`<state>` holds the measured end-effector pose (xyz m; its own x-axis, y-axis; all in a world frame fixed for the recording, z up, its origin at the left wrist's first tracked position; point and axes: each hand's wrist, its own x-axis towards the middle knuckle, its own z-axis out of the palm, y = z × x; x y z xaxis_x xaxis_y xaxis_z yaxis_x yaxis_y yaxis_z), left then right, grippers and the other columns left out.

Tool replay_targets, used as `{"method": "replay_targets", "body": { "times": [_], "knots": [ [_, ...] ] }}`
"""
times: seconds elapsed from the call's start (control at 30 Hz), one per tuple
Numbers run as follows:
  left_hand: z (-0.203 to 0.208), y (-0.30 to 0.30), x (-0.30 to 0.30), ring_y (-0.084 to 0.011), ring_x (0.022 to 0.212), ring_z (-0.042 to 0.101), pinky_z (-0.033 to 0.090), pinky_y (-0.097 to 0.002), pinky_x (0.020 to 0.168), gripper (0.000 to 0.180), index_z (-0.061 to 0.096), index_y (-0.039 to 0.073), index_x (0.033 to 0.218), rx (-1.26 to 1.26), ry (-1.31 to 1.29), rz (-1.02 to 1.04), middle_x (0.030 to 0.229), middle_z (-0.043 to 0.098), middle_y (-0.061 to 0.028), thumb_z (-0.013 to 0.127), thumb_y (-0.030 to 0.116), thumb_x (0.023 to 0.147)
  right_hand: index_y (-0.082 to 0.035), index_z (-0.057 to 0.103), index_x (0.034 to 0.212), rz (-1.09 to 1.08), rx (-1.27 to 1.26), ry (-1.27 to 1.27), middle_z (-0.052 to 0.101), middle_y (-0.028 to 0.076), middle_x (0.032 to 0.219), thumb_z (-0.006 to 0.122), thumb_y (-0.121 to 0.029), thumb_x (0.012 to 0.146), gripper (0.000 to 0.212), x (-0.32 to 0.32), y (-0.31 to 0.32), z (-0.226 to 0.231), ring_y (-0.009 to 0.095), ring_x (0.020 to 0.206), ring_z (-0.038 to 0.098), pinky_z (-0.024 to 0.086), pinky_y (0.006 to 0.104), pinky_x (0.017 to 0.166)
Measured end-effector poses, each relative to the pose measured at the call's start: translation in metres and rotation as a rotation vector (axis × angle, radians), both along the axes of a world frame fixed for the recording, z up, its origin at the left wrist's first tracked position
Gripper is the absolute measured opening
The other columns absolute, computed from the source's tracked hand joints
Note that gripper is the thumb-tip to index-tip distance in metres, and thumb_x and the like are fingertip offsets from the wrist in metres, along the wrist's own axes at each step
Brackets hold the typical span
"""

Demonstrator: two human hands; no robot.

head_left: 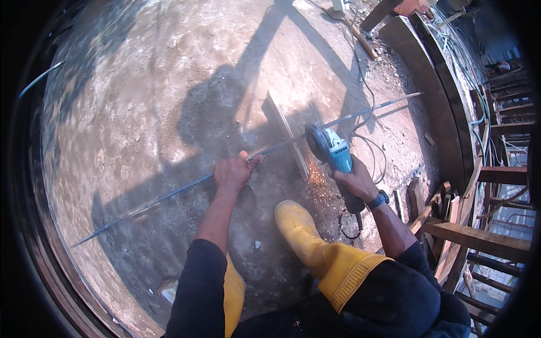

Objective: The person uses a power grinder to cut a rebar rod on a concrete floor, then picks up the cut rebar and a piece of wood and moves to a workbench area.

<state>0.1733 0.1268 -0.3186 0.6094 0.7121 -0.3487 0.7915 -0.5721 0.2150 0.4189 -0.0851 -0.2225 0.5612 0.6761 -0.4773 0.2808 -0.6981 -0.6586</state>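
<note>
A long ribbed steel rebar (179,191) runs slantwise over the ground, from the lower left to the upper right. My left hand (232,170) is closed round it near its middle. My right hand (358,179) grips a teal and black angle grinder (340,155) by its body. The grinder's disc guard lies against the rebar, just right of a wooden strip (287,132) that crosses under the bar. Orange sparks (319,183) spray down toward my boot. The contact of disc and bar is hidden by the guard.
My yellow rubber boot (298,225) stands close to the sparks. A black power cord (372,93) loops right of the grinder. Timber pieces (473,234) and a dark curved board (431,101) line the right side. A wooden-handled tool (360,38) lies at the far end.
</note>
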Motion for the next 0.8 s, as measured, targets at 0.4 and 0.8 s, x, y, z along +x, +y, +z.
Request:
{"method": "replay_targets", "body": {
  "times": [0.4, 0.8],
  "knots": [
    [-0.006, -0.001, -0.001, -0.0333, 0.072, 0.069, 0.051, -0.0473, 0.061, 0.069, 0.065, 0.017, 0.097, -0.001, -0.022, 0.000, 0.072, 0.069, -0.0120, 0.029, 0.076, 0.090, 0.007, 0.055, 0.121, 0.030, 0.032, -0.114, 0.067, 0.020, 0.102, 0.074, -0.036, 0.071, 0.069, 0.015, 0.023, -0.016, 0.027, 0.090, 0.066, 0.052, 0.0366, 0.081],
    [-0.001, 0.000, 0.000, -0.0337, 0.073, 0.070, 0.052, -0.0477, 0.062, 0.064, 0.065, 0.018, 0.098, -0.008, -0.001, 0.014, 0.075, 0.070, -0.0120, 0.033, 0.073, 0.092, 0.007, 0.051, 0.127, 0.004, -0.020, -0.009, 0.066, 0.024, 0.107, 0.075, -0.041, 0.068, 0.080, 0.002, 0.008, 0.004, 0.030, 0.096, 0.066, 0.052, 0.0379, 0.085]
  ]
}}
